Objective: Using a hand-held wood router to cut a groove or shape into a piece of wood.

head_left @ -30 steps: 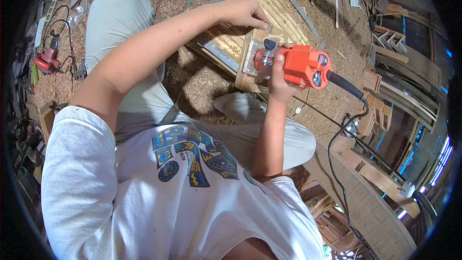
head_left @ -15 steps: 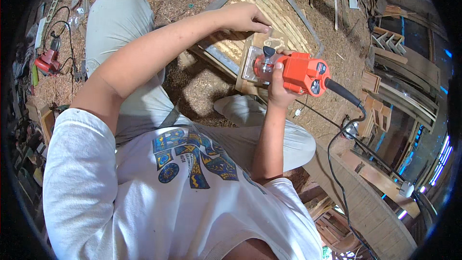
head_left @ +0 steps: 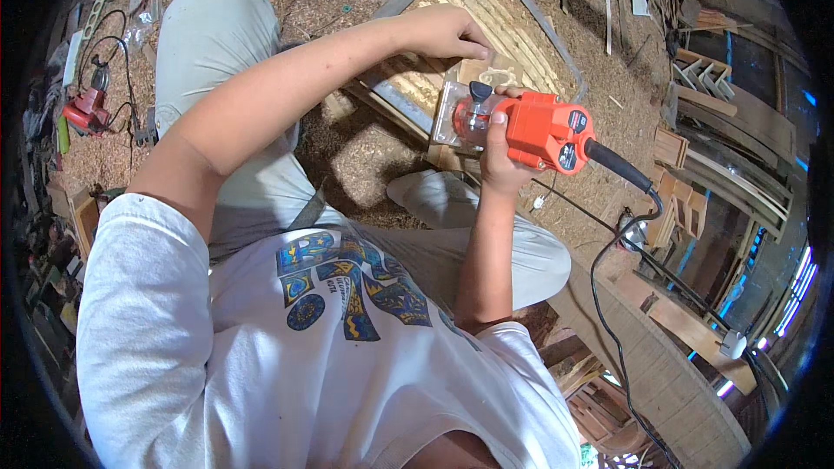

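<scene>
My right hand (head_left: 501, 152) is wrapped round an orange trim router (head_left: 537, 132), its thumb along the near side. The router has a clear base, a black knob and a thick black cord at its back end. It lies tilted on its side over a light wooden board (head_left: 446, 157), which shows a pale carved outline beyond the tool. At the board's far end, my left hand (head_left: 445, 32) has its fingers curled down against the wood, thumb and fingertips pressed close. The router hides much of the board and the bit.
Under the board is a slatted wooden panel (head_left: 491, 13) with grey edging. Sawdust covers the ground. The router's black cord (head_left: 599, 295) runs down the right side past a thick plank (head_left: 660, 373). A red power tool (head_left: 87, 113) lies at far left, wooden pieces (head_left: 695, 208) at right.
The router has shifted slightly left in my right hand, its clear base tipping a little. My left hand stays in nearly the same place on the board.
</scene>
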The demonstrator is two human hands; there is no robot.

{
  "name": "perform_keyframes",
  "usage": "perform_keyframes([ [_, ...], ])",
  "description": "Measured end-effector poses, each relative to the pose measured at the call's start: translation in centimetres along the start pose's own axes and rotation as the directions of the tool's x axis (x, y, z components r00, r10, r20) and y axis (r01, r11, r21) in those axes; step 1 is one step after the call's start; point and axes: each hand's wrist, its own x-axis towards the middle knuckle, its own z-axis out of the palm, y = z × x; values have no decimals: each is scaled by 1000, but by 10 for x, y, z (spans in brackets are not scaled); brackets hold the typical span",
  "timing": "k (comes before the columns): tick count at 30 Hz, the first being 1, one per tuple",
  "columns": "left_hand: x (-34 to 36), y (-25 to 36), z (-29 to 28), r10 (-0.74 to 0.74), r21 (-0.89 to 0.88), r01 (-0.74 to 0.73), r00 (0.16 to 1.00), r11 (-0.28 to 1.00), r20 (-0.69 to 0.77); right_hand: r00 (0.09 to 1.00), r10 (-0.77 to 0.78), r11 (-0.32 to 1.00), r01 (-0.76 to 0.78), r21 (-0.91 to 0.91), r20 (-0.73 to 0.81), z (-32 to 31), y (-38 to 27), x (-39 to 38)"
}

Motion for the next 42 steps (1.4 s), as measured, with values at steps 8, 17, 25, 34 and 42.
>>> perform_keyframes([
  [8, -4, -7, 13, 2, -18, -4, 993, 1000, -118, 947, 148, 937, -41, 347, -287, -58, -9, 17],
  [17, -18, 14, 5, -31, 29, 37, 981, 999, -194, 846, 145, 960, 4, 279, -512, -97, -11, 18],
  [25, -24, 7, 9, 10, -76, -27, 976, 997, -218, 862, 137, 966, -8, 257, -488, -89, -19, 17],
  [34, -27, 13, 14, 102, 104, -82, 974, 991, -203, 876, 139, 969, -24, 245, -461, -86, -13, 15],
  [42, -23, 1, 18, 195, 106, -172, 944, 979, -268, 872, 152, 966, -32, 256, -465, -85, -11, 16],
])
